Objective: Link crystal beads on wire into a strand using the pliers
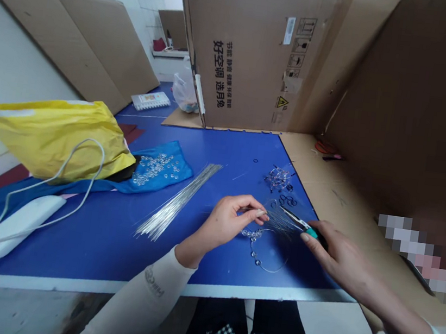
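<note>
My left hand (236, 218) is closed in a pinch on thin wire above the blue table, right of centre. Just below its fingers lies a string of clear beads (254, 252) on a curved wire. To the right, my right hand (330, 244) grips pliers (296, 219) with green on the handle, their jaws pointing left towards my left hand. Fine loose wires (281, 221) lie between the hands, partly under the pliers. Behind them are black rings (287, 200) and a small cluster of beaded pieces (279, 180).
A bundle of straight wires (181, 202) lies left of my left hand. Farther left are clear beads (155, 169) on blue cloth, a yellow bag (58, 137) and a white power strip (14, 224) with its cable. Cardboard (258, 56) stands behind and on the right.
</note>
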Available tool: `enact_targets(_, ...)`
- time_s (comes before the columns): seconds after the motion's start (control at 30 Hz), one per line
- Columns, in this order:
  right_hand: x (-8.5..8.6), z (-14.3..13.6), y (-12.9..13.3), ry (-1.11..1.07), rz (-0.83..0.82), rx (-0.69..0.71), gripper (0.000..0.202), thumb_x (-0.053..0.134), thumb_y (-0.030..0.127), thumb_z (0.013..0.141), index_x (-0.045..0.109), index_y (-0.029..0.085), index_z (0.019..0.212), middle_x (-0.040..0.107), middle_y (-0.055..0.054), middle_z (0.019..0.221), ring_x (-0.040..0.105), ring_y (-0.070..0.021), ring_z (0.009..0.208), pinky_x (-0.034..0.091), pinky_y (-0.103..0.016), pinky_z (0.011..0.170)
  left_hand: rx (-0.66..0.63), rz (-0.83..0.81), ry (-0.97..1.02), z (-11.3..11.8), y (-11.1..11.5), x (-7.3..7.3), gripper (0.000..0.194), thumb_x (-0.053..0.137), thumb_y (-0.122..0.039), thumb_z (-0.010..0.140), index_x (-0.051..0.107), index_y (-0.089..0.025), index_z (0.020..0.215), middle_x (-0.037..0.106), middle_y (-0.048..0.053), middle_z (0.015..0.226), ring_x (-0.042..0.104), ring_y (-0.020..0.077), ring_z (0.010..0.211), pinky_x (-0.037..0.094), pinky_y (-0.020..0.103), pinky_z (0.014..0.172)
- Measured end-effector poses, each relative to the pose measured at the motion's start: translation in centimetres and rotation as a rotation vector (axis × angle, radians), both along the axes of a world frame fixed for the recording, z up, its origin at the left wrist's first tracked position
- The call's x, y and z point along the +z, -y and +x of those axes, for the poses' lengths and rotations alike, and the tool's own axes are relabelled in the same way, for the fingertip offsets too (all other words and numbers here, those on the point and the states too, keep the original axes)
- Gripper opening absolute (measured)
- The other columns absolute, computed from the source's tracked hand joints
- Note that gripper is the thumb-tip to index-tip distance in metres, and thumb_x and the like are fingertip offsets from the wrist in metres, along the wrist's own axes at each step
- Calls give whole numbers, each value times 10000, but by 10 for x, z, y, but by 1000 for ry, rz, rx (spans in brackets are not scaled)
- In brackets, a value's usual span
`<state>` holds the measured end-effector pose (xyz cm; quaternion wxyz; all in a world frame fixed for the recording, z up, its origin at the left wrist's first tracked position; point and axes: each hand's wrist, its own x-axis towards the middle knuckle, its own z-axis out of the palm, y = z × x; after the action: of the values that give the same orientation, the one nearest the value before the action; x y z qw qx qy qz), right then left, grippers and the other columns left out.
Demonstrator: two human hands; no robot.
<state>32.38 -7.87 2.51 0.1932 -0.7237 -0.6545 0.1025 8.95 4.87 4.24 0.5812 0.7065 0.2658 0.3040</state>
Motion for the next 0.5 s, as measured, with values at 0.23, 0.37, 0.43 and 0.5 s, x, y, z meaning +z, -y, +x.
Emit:
enact_targets(0.23, -40, 59, -7, 529, 142, -168, 385, 438, 511, 944, 607, 166, 969, 604, -105, 787, 603, -264, 706, 425, -352, 609, 113, -166, 134, 1, -4, -5, 133, 617, -282, 882, 649, -157, 910, 738, 72, 854, 706, 149, 696, 549, 304, 736)
enact_targets(0.37, -50, 78, -5, 584, 141, -179, 322, 454, 474, 941, 599, 188, 928, 611, -172, 794, 597, -302, 707, 380, -381, 580, 153, -239, 157, 1, -6, -6, 144, 627, -300, 881, 635, -159, 907, 741, 67, 870, 702, 137, 700, 549, 297, 743)
enact_targets(0.43, -49, 80, -5, 560, 158, -172, 306, 464, 461, 940, 604, 190, 970, 627, -190, 842, 614, -330, 764, 387, -398, 605, 162, -255, 154, 1, -6, -7, 138, 626, -299, 881, 631, -162, 903, 741, 63, 875, 701, 134, 698, 545, 292, 741)
enact_targets(0.5, -46, 78, -6, 543, 188, -166, 285, 470, 444, 942, 610, 203, 1003, 642, -189, 893, 626, -333, 809, 403, -408, 640, 173, -264, 148, 1, -6, -6, 131, 625, -294, 880, 626, -164, 895, 740, 61, 880, 700, 133, 696, 542, 290, 735)
